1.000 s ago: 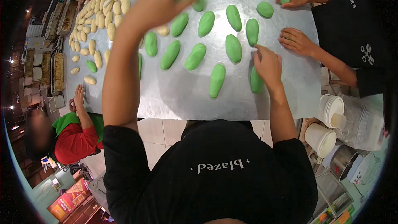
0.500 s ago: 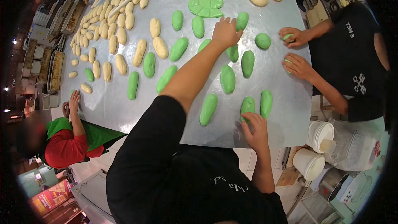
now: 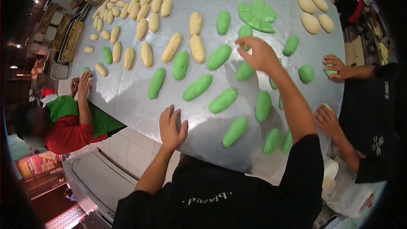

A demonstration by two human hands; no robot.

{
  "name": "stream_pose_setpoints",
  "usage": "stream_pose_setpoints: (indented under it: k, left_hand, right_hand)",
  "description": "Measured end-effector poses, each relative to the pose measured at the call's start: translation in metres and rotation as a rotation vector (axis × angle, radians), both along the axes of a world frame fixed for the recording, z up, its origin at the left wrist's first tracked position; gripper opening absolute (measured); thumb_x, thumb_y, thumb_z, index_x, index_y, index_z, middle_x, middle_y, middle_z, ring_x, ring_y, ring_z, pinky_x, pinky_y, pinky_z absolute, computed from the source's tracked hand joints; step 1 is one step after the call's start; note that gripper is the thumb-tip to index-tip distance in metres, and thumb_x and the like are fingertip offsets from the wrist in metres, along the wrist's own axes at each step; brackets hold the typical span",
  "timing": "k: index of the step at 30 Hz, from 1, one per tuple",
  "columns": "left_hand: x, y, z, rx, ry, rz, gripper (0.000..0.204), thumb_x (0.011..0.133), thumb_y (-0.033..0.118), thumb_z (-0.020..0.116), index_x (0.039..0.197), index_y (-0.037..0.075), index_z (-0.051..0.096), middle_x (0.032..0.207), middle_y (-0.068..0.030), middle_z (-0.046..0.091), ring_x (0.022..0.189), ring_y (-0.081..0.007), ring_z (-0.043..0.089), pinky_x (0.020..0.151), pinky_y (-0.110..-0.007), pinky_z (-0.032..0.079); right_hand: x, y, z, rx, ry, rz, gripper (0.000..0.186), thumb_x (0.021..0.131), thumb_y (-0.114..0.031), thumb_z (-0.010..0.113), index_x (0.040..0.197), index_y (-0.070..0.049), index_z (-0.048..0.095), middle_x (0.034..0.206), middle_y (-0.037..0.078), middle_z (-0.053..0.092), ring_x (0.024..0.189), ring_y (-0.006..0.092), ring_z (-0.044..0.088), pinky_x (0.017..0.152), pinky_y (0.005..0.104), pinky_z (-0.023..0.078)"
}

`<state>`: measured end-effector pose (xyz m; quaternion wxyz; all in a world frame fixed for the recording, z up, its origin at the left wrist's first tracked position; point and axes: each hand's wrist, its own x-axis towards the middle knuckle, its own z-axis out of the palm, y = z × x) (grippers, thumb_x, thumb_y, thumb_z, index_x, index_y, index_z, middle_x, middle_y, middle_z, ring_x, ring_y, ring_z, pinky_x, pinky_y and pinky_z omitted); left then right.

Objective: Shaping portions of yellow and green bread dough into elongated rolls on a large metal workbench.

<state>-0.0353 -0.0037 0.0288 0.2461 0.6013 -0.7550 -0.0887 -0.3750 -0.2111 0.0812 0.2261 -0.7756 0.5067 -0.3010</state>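
Reaching hand: right hand [image 3: 259, 54], fingers pinched together over a green oblong dough piece [image 3: 244, 32], beside flat green dough leaves [image 3: 257, 15].
Left hand: left hand [image 3: 171, 126] spread flat, empty, on steel counter [image 3: 127, 93] edge.

Showing just one brightly printed pink, yellow and orange rectangular poster or package [image 3: 32, 167] at the lower left, standing below the worktop [image 3: 127, 89] edge beside a person in red; print too blurred to make out.
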Motion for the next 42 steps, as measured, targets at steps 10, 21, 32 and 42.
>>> stream_pose_setpoints:
  k: [10,21,32,42]
  left_hand:
    - [0.0,0.006,-0.001,0.119,-0.078,0.073,0.048,0.074,0.02,0.074,0.118,0.005,0.06,0.135,-0.0215,0.051,0.121,-0.0416,0.049,0.105,-0.054,0.035]
    - [0.001,0.01,0.0,0.237,-0.15,0.084,0.051,0.073,0.034,0.071,0.116,0.008,0.062,0.134,-0.0231,0.053,0.122,-0.0423,0.05,0.107,-0.058,0.031]
    - [0.005,0.014,-0.006,0.22,-0.168,0.068,0.054,0.074,0.032,0.07,0.12,0.008,0.057,0.136,-0.0227,0.05,0.125,-0.0418,0.046,0.109,-0.059,0.027]
    - [0.005,0.012,-0.006,0.207,-0.187,0.045,0.055,0.076,0.034,0.068,0.122,0.008,0.055,0.139,-0.0225,0.046,0.125,-0.0416,0.045,0.109,-0.059,0.027]
  right_hand:
    - [0.037,-0.28,-0.069,0.045,0.388,-0.484,0.068,0.081,-0.04,0.062,0.145,-0.023,0.043,0.144,0.021,0.044,0.124,0.0395,0.054,0.098,0.0537,0.048]
    - [-0.014,-0.385,-0.101,-0.035,0.07,-0.445,0.065,0.083,-0.047,0.061,0.136,-0.01,0.053,0.137,0.025,0.049,0.107,0.043,0.063,0.09,0.0511,0.052]
    - [-0.096,-0.368,-0.07,0.332,-1.169,-0.45,0.059,0.086,-0.039,0.061,0.134,-0.005,0.054,0.104,0.014,0.062,0.097,0.0249,0.063,0.073,0.0327,0.057]
    - [-0.027,-0.332,-0.047,0.421,0.159,-0.436,0.054,0.076,-0.032,0.065,0.128,-0.017,0.063,0.091,0.004,0.062,0.069,0.0121,0.052,0.048,0.0283,0.041]
